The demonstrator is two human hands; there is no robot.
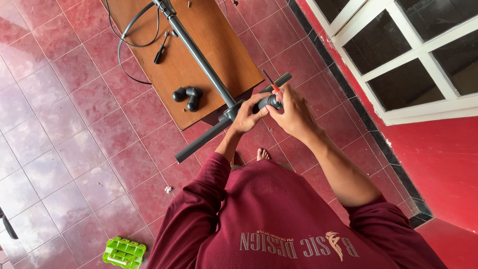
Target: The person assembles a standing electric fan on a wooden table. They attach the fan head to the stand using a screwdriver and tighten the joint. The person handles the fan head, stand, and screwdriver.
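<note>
- A small black round part [269, 101] sits between my two hands, on the grey crossbar [209, 135] of a T-shaped metal stand, just past the joint where the upright pole meets it.
- My left hand [247, 116] curls around the part from below, fingers closed against it.
- My right hand [293, 110] is closed on a red-handled screwdriver [274, 88], its thin dark shaft sticking out above my fingers; the hand presses against the same black part, touching my left hand.
- The long grey pole [199, 57] runs away from my hands across the brown wooden counter [219, 37].
- On the counter, beyond my left hand, lie a cluster of black elbow-shaped fittings [188, 97], and farther off a black-handled screwdriver [160, 50] and a looping black cable [124, 40].
- Beneath my hands is a floor of red tiles [74, 124]; my bare toes [263, 154] show just under my wrists.
- Well off from my left elbow, a bright green plastic piece [124, 252] lies on the floor.
- On my right-hand side stands a red wall with a white-framed window [398, 65].
</note>
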